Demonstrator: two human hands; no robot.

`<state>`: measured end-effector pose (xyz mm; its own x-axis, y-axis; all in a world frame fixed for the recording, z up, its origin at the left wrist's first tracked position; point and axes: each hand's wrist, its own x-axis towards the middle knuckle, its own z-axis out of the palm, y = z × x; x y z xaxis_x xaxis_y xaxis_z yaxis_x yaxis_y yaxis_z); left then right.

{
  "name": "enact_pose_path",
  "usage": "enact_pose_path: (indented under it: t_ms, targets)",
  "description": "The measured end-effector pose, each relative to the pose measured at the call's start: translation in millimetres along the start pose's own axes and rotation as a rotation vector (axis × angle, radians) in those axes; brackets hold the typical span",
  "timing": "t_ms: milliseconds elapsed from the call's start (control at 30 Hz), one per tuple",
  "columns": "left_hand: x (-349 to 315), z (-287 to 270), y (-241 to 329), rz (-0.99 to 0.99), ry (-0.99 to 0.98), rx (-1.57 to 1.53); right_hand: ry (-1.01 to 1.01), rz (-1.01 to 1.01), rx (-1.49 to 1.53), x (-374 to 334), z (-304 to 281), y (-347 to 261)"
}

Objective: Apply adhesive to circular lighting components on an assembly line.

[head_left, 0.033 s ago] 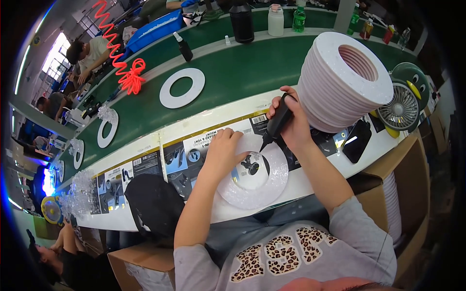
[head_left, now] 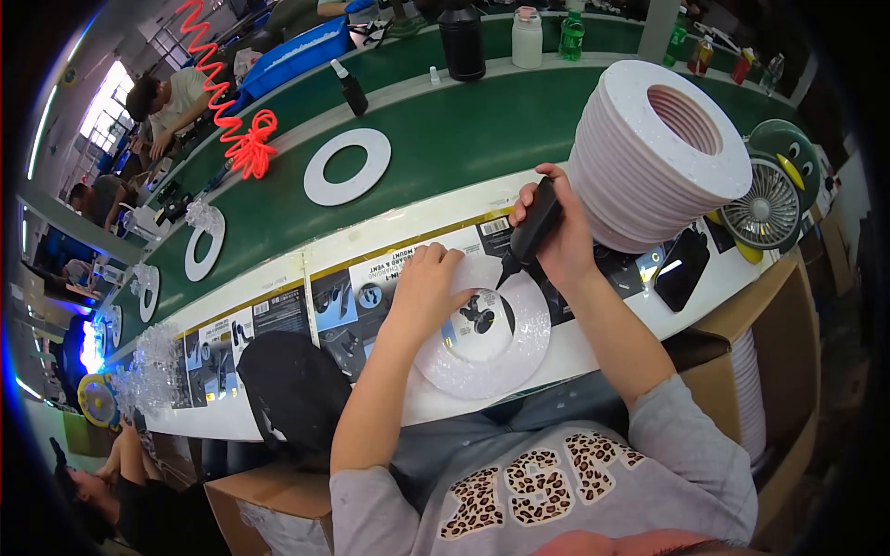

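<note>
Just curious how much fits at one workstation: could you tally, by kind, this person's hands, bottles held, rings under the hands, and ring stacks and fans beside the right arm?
Left hand and right hand: 2
Black bottle: 1
White ring: 1
Ring stack: 1
Fan: 1
Total: 6

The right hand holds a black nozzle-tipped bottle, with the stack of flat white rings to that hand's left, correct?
Not left: the head view shows the stack of white rings to the right of the right hand, which holds the black bottle.
</note>
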<state>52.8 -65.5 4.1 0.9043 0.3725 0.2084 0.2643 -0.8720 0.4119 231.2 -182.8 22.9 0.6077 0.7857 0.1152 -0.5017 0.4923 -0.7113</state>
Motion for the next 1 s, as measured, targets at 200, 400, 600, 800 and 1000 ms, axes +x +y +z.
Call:
enact_pose_path:
  t_ms: [200, 400, 600, 800, 1000]
  targets:
    - [2.6, 8.2, -7.9, 0.014, -0.031, 0.007, 0.043, 0.023, 0.146, -0.2, -0.4, 1.8]
    - [0.0, 15.1, -12.6, 0.110, 0.143, -0.027, -0.031, -0.001, 0.155, -1.0, -5.8, -3.1]
    - [-1.3, 17.8, -17.3, 0.129, 0.142, -0.045, -0.166, -0.015, 0.057, -2.3, -1.6, -2.4]
    - [-0.7, 17.4, -15.4, 0.125, 0.147, -0.049, -0.247, -0.048, -0.019, -5.8, 0.4, -0.6]
    - [-1.5, 17.0, -15.4, 0.119, 0.142, -0.054, -0.246, -0.046, -0.027, -6.1, -1.4, 1.9]
